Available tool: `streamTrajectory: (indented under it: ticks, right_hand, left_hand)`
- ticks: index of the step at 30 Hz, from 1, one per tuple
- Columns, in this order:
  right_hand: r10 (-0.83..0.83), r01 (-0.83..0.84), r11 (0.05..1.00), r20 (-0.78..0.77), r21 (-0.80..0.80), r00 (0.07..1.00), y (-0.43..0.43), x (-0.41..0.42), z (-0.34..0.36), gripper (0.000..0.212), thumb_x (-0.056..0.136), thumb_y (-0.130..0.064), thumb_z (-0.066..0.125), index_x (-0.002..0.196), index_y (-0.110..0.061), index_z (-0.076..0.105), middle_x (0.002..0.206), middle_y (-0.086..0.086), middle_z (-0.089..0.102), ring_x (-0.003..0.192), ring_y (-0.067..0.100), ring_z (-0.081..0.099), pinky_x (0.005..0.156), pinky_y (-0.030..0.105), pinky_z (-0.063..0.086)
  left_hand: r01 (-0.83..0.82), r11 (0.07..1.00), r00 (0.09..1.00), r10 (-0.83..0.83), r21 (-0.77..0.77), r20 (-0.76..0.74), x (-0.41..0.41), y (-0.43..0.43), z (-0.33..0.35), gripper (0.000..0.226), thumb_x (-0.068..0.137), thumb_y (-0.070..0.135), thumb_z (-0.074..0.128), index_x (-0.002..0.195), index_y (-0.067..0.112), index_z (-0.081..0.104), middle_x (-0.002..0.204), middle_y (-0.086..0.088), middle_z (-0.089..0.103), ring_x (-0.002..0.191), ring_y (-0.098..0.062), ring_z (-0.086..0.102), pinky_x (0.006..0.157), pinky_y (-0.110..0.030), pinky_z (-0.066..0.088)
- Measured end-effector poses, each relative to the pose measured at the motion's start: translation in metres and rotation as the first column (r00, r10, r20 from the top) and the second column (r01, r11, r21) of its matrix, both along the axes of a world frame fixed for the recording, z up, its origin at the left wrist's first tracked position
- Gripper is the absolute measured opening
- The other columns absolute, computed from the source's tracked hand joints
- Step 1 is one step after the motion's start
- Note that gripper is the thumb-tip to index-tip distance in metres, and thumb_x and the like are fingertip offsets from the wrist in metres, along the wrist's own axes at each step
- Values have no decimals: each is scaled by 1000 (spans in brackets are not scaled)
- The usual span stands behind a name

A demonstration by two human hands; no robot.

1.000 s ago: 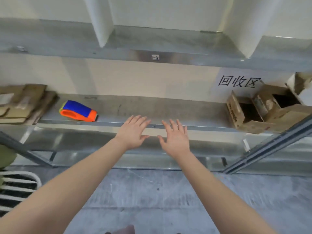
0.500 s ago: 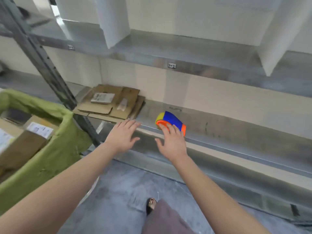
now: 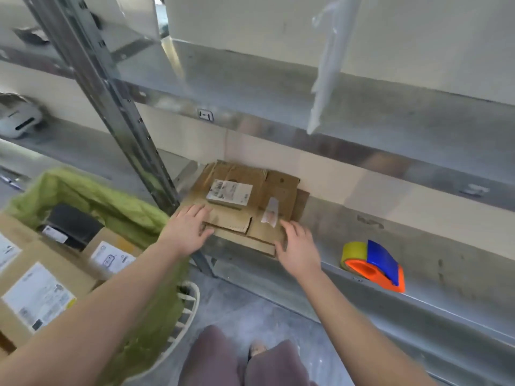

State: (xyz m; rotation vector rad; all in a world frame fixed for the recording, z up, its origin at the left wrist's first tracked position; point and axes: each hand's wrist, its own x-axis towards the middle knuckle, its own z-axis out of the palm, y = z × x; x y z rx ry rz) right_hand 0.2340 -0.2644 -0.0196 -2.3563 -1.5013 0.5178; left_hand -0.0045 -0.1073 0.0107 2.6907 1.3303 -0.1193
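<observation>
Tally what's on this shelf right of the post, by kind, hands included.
Flattened cardboard stack: 1
Tape dispenser: 1
Hands on the stack: 2, left hand and right hand
Total: 4

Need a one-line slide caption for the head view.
Left hand and right hand on a flattened cardboard stack on a metal shelf, tape dispenser to its right.

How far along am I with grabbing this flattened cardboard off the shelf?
Done: left hand and right hand are at the cardboard stack. In hand: both rest on its front edge. Left: gripping and lifting it; it lies flat on the shelf, tape dispenser untouched.
</observation>
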Motion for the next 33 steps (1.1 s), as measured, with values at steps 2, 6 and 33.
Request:
streamTrajectory:
  ticks: [2, 6, 33]
  right_hand:
    - [-34, 34, 999, -15, -12, 999, 19, -3, -1, 56, 96, -35, 50, 148, -21, 34, 153, 8, 35, 140, 30, 30, 115, 39, 29]
    - [-185, 183, 983, -71, -33, 980, 49, -8, -6, 53, 96, -37, 52, 144, -20, 40, 152, 11, 34, 137, 35, 32, 112, 40, 29]
    - [-483, 601, 763, -409, 236, 774, -36, 37, 57, 67, 81, -34, 76, 142, -29, 47, 135, 8, 43, 127, 20, 44, 99, 16, 26]
  left_hand:
    - [-14, 999, 1000, 14, -30, 5, -4, 25, -5, 64, 95, 52, 42, 150, 23, 25, 155, -1, 29, 142, -23, 26, 116, -40, 24]
    - [-57, 987, 996, 67, -149, 66, 1, 65, -19, 68, 94, 49, 49, 150, 18, 26, 154, -6, 28, 142, -26, 25, 116, -39, 25]
    - [56, 788, 826, 308, -613, 471, 65, 21, 23, 88, 70, 19, 84, 142, 37, 37, 140, -5, 37, 131, -21, 36, 115, -42, 25]
